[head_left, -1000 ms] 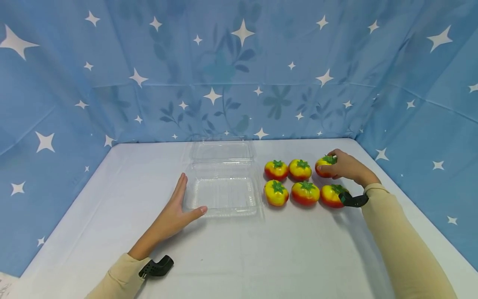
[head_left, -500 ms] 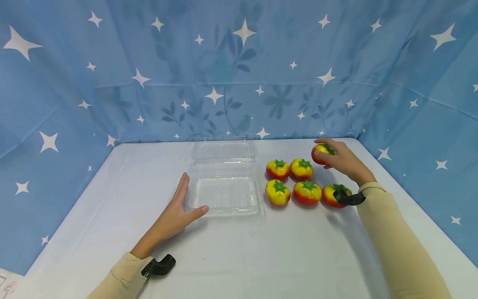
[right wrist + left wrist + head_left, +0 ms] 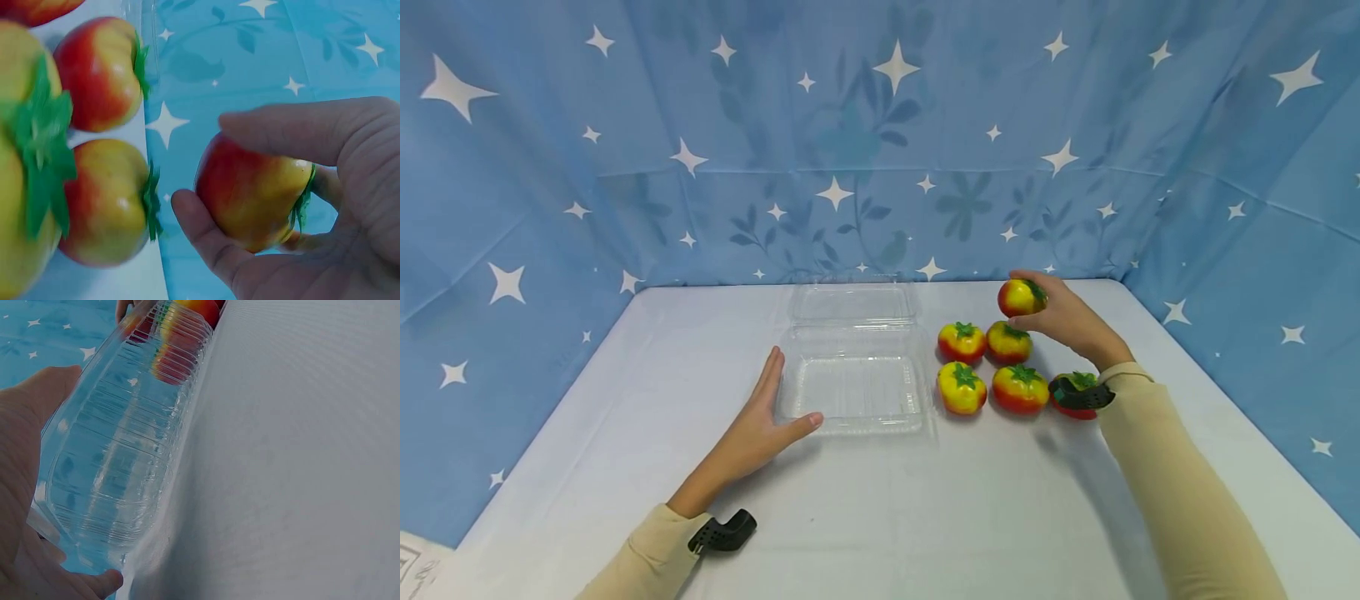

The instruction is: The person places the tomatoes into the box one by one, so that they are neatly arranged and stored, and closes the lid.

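One red-and-yellow fruit (image 3: 1017,298) is off the table (image 3: 887,517), held between thumb and fingers of your right hand (image 3: 1066,315) | five other fruits (image 3: 1019,392) rest just right of the clear open container (image 3: 850,426), three in front, two behind | your left hand (image 3: 756,435) spreads thumb and fingers wide at the container's near left corner

I have the left hand (image 3: 17,469) spread by the clear container (image 3: 115,456), red-yellow fruit (image 3: 203,309) through its far end, blue cloth (image 3: 37,340) past the edge of the table (image 3: 294,456)
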